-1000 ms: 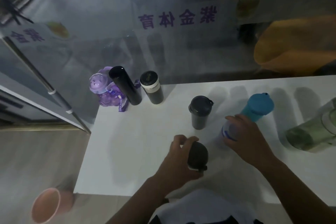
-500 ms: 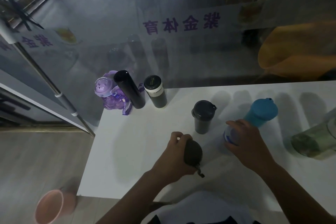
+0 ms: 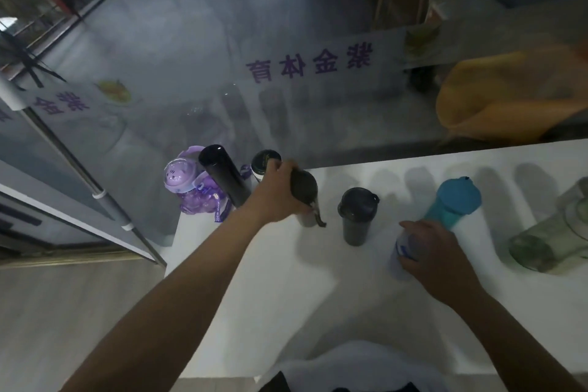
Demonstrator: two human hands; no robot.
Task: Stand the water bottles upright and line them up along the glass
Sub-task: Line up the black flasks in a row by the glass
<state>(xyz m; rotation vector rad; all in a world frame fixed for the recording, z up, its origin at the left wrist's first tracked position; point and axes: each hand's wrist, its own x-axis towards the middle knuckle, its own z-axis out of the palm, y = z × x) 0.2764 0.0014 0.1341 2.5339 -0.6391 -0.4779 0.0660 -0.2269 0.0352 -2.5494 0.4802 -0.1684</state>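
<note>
The left hand (image 3: 276, 192) reaches toward the far left of the white surface (image 3: 318, 302). Its fingers are curled round the top of a dark-capped bottle (image 3: 304, 188), whose strap hangs below the hand. Whether the base of that bottle rests on the surface cannot be told. Just left of it, along the glass (image 3: 286, 95), stand a white-banded bottle (image 3: 265, 157), partly hidden by the hand, a tall black flask (image 3: 222, 177) and a purple bottle (image 3: 186, 184). To its right a black tumbler (image 3: 356, 216) stands upright, a little nearer than the row. The right hand (image 3: 437, 253) grips the pale body of a blue-lidded bottle (image 3: 458, 200), which is tilted with its lid pointing far and right. At the right edge a green bottle (image 3: 550, 242) lies on its side.
</note>
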